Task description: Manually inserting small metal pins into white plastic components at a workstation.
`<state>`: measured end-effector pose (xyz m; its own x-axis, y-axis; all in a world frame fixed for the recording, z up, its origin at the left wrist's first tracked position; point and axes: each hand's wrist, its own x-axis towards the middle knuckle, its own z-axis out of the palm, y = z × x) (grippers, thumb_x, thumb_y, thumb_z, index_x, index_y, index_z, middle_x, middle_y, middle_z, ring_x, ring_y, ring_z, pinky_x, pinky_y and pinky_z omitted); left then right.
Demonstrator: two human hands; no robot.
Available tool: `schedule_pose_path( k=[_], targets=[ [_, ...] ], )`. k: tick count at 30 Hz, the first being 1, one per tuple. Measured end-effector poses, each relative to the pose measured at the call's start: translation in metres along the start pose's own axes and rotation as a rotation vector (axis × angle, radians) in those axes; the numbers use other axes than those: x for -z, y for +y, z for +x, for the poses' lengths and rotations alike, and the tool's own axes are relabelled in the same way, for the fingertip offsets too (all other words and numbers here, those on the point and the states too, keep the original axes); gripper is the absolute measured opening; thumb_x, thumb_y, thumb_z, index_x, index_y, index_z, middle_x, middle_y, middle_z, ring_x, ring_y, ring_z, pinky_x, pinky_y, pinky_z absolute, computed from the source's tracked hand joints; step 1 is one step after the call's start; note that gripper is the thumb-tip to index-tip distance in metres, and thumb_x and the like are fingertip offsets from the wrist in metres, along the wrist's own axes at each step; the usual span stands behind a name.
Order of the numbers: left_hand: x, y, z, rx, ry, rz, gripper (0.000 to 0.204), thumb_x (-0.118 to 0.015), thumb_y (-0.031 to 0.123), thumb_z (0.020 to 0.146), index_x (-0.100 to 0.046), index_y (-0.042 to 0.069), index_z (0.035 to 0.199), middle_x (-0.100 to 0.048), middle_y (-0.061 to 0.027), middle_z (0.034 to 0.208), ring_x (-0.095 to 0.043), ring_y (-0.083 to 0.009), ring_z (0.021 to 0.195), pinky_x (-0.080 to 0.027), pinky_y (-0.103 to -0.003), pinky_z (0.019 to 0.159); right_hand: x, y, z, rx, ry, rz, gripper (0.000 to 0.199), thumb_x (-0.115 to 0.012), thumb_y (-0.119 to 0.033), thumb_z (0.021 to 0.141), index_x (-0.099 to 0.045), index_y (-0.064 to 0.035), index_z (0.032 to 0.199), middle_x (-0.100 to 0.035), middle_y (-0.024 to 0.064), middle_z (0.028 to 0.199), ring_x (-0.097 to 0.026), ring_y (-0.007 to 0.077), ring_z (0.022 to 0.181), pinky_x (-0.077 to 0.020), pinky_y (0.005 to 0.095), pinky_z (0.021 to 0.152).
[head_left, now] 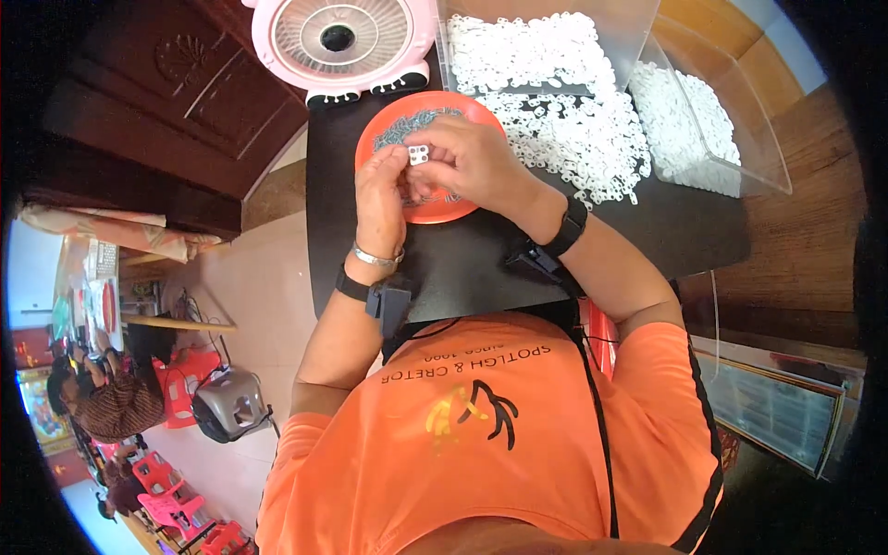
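Above the orange plate (pixel 474 106), the left hand (pixel 379 190) and right hand (pixel 476 166) have their fingers pinched closed on a small white piece (pixel 419 154). Grey bits (pixel 400 129) lie in the plate; loose white pieces (pixel 592 139) cover the counter (pixel 462 268) right of it.

Head-worn left fisheye camera, facing steeply down past the orange shirt (pixel 527 407), left hand (pixel 380 190) and right hand (pixel 472 166) at close range above centre, black tabletop (pixel 462 264) beneath them, pale floor (pixel 268 277) farther off at left, edges bowed toward the rim.
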<state>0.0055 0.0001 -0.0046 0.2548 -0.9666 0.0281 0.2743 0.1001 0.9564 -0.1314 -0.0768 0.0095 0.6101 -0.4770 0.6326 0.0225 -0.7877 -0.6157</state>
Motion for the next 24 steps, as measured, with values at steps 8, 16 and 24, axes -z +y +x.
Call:
schedule_pose_path(
  k=[8, 16, 24],
  targets=[
    [-0.007, 0.006, -0.001, -0.032, 0.004, -0.035, 0.023, -0.043, 0.018, 0.092, -0.055, 0.004, 0.078, -0.054, -0.0023, 0.062, -0.047, -0.0083, 0.051, -0.036, -0.02, 0.049, 0.004, -0.001, 0.001, 0.0, -0.019, 0.061, 0.026, -0.069, -0.006, 0.074, -0.065, -0.0035, 0.1, -0.062, 0.0054, 0.079, -0.059, 0.0114, 0.061, -0.0469, 0.023, 0.056],
    [-0.009, 0.005, -0.003, -0.084, -0.019, -0.024, 0.022, -0.043, 0.019, 0.093, -0.054, 0.005, 0.079, -0.051, -0.0004, 0.061, -0.045, -0.0069, 0.053, -0.034, -0.02, 0.05, 0.004, -0.005, 0.003, 0.029, -0.009, 0.023, 0.024, -0.068, -0.007, 0.075, -0.065, -0.0031, 0.099, -0.062, 0.0066, 0.076, -0.06, 0.0112, 0.06, -0.0467, 0.0233, 0.055],
    [-0.007, 0.003, -0.004, -0.106, -0.024, 0.053, 0.023, -0.044, 0.02, 0.093, -0.055, 0.005, 0.081, -0.05, 0.0008, 0.061, -0.043, -0.0061, 0.053, -0.034, -0.02, 0.05, 0.002, -0.005, 0.0, 0.001, 0.008, 0.008, 0.025, -0.067, -0.009, 0.076, -0.064, -0.0054, 0.1, -0.059, 0.0062, 0.076, -0.061, 0.0127, 0.061, -0.0468, 0.0241, 0.054]
  ],
)
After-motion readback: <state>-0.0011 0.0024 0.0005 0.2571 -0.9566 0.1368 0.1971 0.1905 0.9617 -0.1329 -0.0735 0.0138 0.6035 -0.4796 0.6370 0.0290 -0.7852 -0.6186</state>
